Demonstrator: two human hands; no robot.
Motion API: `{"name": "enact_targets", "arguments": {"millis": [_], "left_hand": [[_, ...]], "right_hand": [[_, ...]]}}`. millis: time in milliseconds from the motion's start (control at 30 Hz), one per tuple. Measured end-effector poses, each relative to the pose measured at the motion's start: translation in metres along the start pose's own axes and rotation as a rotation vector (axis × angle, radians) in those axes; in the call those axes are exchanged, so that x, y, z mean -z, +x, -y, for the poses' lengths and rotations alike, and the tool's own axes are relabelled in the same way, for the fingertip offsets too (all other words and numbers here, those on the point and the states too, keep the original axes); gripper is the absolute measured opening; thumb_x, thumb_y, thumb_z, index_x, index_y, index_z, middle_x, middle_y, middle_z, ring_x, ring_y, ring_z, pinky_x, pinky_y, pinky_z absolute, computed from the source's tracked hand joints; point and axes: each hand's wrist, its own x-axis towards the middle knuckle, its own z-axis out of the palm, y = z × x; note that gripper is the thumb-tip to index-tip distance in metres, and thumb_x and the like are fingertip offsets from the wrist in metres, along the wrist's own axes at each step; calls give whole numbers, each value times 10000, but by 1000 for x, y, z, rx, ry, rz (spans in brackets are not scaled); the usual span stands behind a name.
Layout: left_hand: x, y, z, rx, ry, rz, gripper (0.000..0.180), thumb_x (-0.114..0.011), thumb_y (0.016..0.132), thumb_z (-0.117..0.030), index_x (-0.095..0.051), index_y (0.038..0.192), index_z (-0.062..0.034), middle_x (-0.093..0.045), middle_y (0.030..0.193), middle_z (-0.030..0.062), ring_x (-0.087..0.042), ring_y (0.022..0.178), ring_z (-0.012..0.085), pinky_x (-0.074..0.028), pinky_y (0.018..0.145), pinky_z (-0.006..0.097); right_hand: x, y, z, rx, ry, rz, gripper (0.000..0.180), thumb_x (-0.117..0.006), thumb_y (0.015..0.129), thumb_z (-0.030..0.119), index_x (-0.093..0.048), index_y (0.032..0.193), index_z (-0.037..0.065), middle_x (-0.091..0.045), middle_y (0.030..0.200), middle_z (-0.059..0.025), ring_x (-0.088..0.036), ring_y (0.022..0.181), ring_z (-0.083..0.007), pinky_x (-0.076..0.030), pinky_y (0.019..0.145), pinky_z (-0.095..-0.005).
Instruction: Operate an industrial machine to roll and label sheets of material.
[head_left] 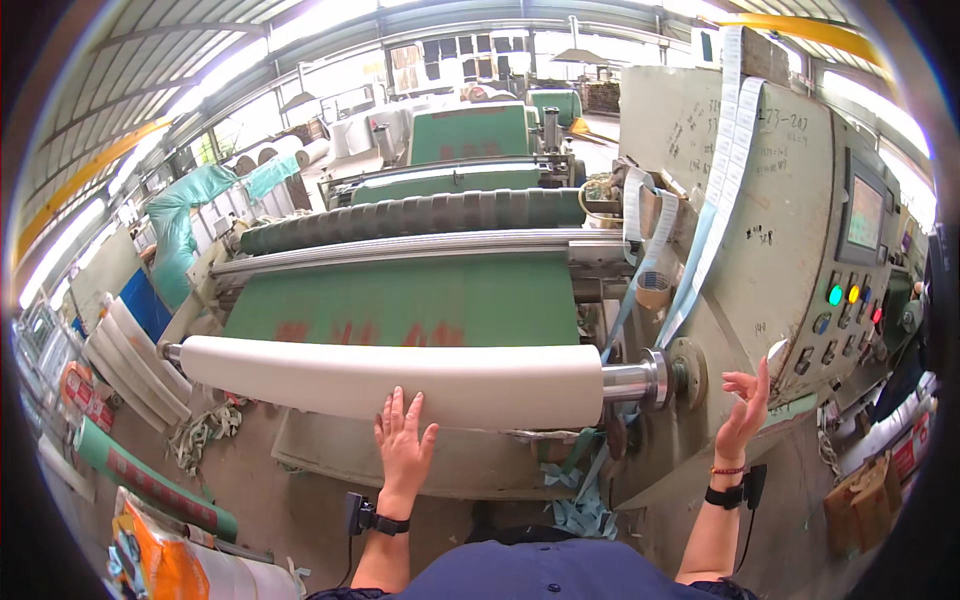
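My left hand [403, 445] lies with fingers stretched out against the lower front of a long white roll [480, 380]. The roll is wound on a steel shaft [630, 382] at the front of a machine. Raised to the right of the shaft, my right hand [742, 415] has its fingers apart, near the side of the control cabinet [730, 260]. A small white piece [777, 356] shows by its fingertips; whether the hand touches it I cannot tell. Behind the roll stretches a green sheet [400, 300] with red marks.
Coloured buttons [853, 294] and a screen [865, 214] are on the cabinet. Light-blue label strips [715, 200] hang over its edge, beside a tape roll [653, 290]. Scraps [585, 515] lie on the floor. A green roll [155, 480] lies at left, a cardboard box [865, 500] at right.
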Motion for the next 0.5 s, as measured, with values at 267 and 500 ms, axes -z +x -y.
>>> {"name": "enact_targets", "arguments": {"millis": [267, 500], "left_hand": [[0, -1, 1, 6, 29, -17, 643, -497, 1100, -569, -537, 1602, -170, -336, 1749, 148, -300, 1614, 352, -154, 1315, 597], [1, 1, -2, -17, 16, -12, 649, -502, 1099, -562, -521, 1611, -164, -331, 1747, 162, -289, 1616, 364, -153, 1313, 599]], "right_hand": [[-3, 0, -2, 8, 3, -3, 903, -415, 1094, 690, -390, 1651, -20, -740, 1068, -128, -644, 870, -187, -532, 831, -344], [-3, 0, 0, -11, 6, -6, 911, -411, 1093, 694, -389, 1650, -25, -738, 1061, -126, -641, 865, -187, -530, 830, -344]]}}
